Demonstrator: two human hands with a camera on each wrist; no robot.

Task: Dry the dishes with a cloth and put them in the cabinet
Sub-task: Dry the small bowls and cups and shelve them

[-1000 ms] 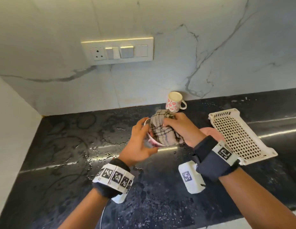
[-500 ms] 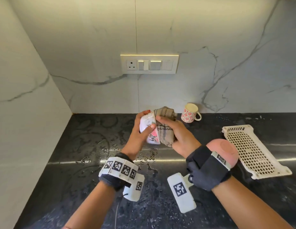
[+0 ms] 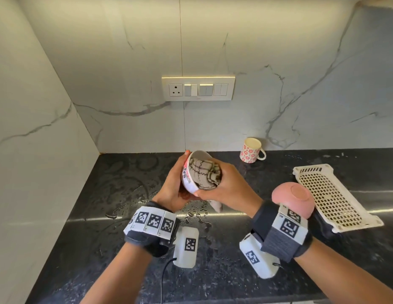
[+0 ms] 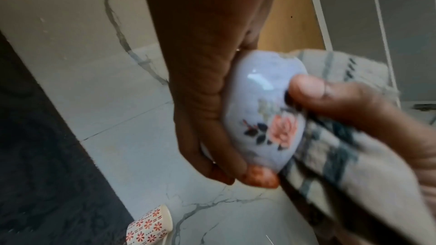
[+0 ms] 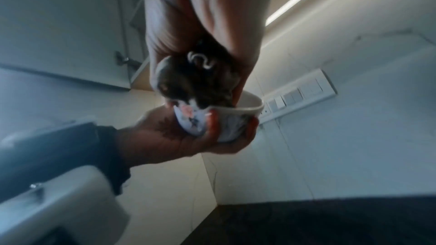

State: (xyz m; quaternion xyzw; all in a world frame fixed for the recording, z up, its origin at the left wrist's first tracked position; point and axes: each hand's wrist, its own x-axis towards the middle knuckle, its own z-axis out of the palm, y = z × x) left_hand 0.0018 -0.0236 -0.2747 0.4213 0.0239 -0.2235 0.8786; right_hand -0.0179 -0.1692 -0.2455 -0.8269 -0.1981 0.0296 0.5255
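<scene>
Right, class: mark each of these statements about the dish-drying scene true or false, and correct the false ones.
1. The left hand holds the floral bowl. True.
2. The checked cloth lies flat on the counter. False: the right hand presses it inside the bowl.
3. The patterned mug stands upright near the wall. True.
4. The pink bowl sits upright. False: it is upside down.
5. The white perforated tray holds dishes. False: nothing is on it.
</scene>
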